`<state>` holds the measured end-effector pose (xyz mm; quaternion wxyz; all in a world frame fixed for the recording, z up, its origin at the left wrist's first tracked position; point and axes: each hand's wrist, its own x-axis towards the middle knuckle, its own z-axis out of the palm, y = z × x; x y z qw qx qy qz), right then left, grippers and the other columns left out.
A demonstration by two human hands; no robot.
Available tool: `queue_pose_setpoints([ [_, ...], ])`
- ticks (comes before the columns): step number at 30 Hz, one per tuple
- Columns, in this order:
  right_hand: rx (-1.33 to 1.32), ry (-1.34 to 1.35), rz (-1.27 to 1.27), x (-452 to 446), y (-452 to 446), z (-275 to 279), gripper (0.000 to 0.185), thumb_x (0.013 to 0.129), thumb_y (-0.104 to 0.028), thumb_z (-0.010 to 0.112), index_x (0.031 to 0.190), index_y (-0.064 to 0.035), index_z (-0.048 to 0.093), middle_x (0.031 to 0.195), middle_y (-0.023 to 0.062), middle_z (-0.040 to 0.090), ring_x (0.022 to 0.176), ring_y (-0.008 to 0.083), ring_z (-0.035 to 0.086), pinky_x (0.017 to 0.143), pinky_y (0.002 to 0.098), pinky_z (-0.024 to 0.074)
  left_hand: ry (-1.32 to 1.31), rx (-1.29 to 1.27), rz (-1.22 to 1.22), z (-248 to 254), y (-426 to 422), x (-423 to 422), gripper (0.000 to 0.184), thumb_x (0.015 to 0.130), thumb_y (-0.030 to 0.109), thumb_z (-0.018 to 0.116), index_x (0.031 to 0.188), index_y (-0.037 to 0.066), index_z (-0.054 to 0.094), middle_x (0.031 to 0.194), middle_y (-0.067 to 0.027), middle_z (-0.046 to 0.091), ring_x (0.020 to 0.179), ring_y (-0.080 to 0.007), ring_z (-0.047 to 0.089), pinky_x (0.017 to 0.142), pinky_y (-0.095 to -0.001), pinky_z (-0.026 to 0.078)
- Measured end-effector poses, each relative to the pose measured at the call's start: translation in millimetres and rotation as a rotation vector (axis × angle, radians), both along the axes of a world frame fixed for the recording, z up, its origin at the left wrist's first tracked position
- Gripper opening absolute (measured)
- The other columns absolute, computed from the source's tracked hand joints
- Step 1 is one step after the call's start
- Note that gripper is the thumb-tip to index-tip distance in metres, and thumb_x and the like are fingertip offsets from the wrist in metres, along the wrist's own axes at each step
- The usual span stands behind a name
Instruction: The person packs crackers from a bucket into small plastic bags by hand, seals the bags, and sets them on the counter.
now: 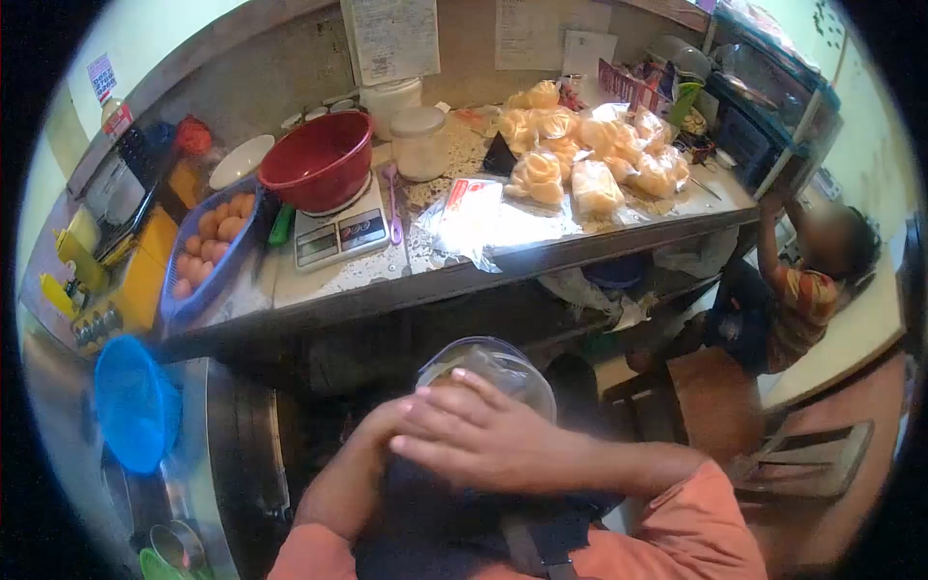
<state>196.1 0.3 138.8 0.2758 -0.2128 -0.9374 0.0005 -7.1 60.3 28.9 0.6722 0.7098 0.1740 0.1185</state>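
Observation:
My right hand lies across my left hand, its fingers stretched out and slightly apart with nothing in them. The left hand's fingers are mostly hidden beneath it. Both hands are in front of my body, just on the near side of a round clear container with crumpled plastic in its mouth. I cannot tell whether the hands touch the container. On the counter beyond sit a kitchen scale, a red bowl, a purple spoon and a clear plastic packet.
Bagged cream-coloured buns are piled at the counter's back right. Eggs fill a blue basket on the left. A lidded jar stands behind. A blue basin is at lower left. Another person is beside a wooden chair.

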Motion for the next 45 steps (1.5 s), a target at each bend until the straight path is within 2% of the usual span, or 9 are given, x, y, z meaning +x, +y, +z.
queue_pose_setpoints([
  [4, -0.086, -0.362, -0.086, 0.3, 11.5, -17.0, 0.072, 0.088, -0.025, 0.055, 0.153, -0.0160, 0.024, 0.140, 0.0210, 0.043, 0.100, 0.0318, 0.063, 0.085, 0.0408, 0.0524, 0.058, 0.580, -0.248, -20.1, 27.3, -1.2, 0.056, 0.089, 0.036, 0.069, 0.135, 0.009, 0.052, 0.136, -0.0122, 0.053, 0.124, -0.0209, 0.051, 0.106, -0.0332, 0.039],
  [8, -0.180, -0.353, -0.255, 17.1, 25.2, -47.0, 0.073, 0.082, -0.024, 0.060, 0.148, -0.0081, 0.033, 0.100, 0.0107, 0.061, 0.070, 0.0241, 0.065, 0.060, 0.0352, 0.0533, 0.715, 0.163, -0.251, 33.2, 27.3, 12.8, 0.068, 0.079, 0.035, 0.080, 0.132, 0.004, 0.053, 0.115, -0.0101, 0.064, 0.104, -0.0213, 0.062, 0.094, -0.0330, 0.049],
  [11, -0.089, -0.240, -0.314, 35.6, 40.6, -64.5, 0.046, 0.079, -0.020, 0.061, 0.122, -0.0019, 0.057, 0.079, 0.0079, 0.066, 0.064, 0.0239, 0.067, 0.055, 0.0349, 0.0532, 0.216, 0.088, -0.050, 49.5, 34.3, 0.0, 0.073, 0.073, 0.031, 0.086, 0.131, 0.001, 0.053, 0.116, -0.0092, 0.063, 0.103, -0.0210, 0.061, 0.090, -0.0347, 0.050],
  [14, -0.261, -0.241, -0.472, 49.4, 59.1, -49.7, 0.011, 0.071, -0.017, 0.068, 0.079, -0.0101, 0.064, 0.079, 0.0093, 0.068, 0.072, 0.0262, 0.069, 0.060, 0.0392, 0.0547, 0.091, -0.046, 0.148, 51.7, 41.8, -24.1, 0.077, 0.075, 0.010, 0.083, 0.140, 0.003, 0.044, 0.121, -0.0078, 0.060, 0.101, -0.0162, 0.061, 0.088, -0.0317, 0.052],
  [21, -0.493, -0.194, -0.653, 42.2, 73.8, -46.9, 0.010, 0.076, -0.017, 0.064, 0.081, -0.0087, 0.067, 0.079, 0.0137, 0.067, 0.081, 0.0357, 0.067, 0.069, 0.0459, 0.0540, 0.076, -0.350, 0.314, 13.2, 11.1, -30.3, 0.069, 0.077, -0.001, 0.077, 0.138, 0.001, 0.044, 0.125, -0.0124, 0.057, 0.099, -0.0189, 0.065, 0.088, -0.0332, 0.054],
  [29, -0.643, -0.106, -0.536, 6.2, 57.7, -84.0, 0.020, 0.080, -0.018, 0.059, 0.096, -0.0077, 0.067, 0.091, 0.0173, 0.069, 0.088, 0.0380, 0.066, 0.076, 0.0483, 0.0531, -0.299, -0.224, 0.774, -15.2, -13.4, 60.0, 0.060, 0.090, 0.032, 0.070, 0.138, 0.005, 0.047, 0.128, -0.0094, 0.058, 0.120, -0.0211, 0.053, 0.104, -0.0356, 0.042],
  [36, -0.662, 0.051, -0.121, 12.8, 46.3, -100.4, 0.026, 0.090, -0.015, 0.056, 0.112, -0.0016, 0.062, 0.106, 0.0196, 0.065, 0.104, 0.0331, 0.062, 0.089, 0.0389, 0.0499, -0.180, -0.415, 0.537, -31.1, -3.9, 43.7, 0.062, 0.092, 0.044, 0.064, 0.133, -0.001, 0.051, 0.131, -0.0128, 0.057, 0.119, -0.0219, 0.055, 0.102, -0.0359, 0.044],
  [39, -1.368, 0.200, 0.071, 16.8, 40.5, -90.6, 0.026, 0.096, -0.020, 0.053, 0.109, 0.0016, 0.061, 0.098, 0.0124, 0.066, 0.097, 0.0213, 0.062, 0.086, 0.0335, 0.0485, -0.399, -0.401, 0.254, -16.4, -2.5, 39.7, 0.075, 0.087, 0.052, 0.065, 0.135, -0.003, 0.047, 0.135, -0.0167, 0.053, 0.125, -0.0243, 0.051, 0.105, -0.0376, 0.041],
  [45, -1.455, 0.404, 0.204, 4.2, 17.8, -97.8, 0.036, 0.105, -0.034, 0.042, 0.100, -0.0030, 0.060, 0.082, -0.0013, 0.055, 0.081, 0.0107, 0.052, 0.072, 0.0289, 0.0440, -0.401, -0.237, 0.102, -11.0, -6.4, 25.1, 0.081, 0.090, 0.057, 0.058, 0.141, -0.002, 0.042, 0.147, -0.0218, 0.039, 0.134, -0.0294, 0.042, 0.112, -0.0410, 0.032],
])
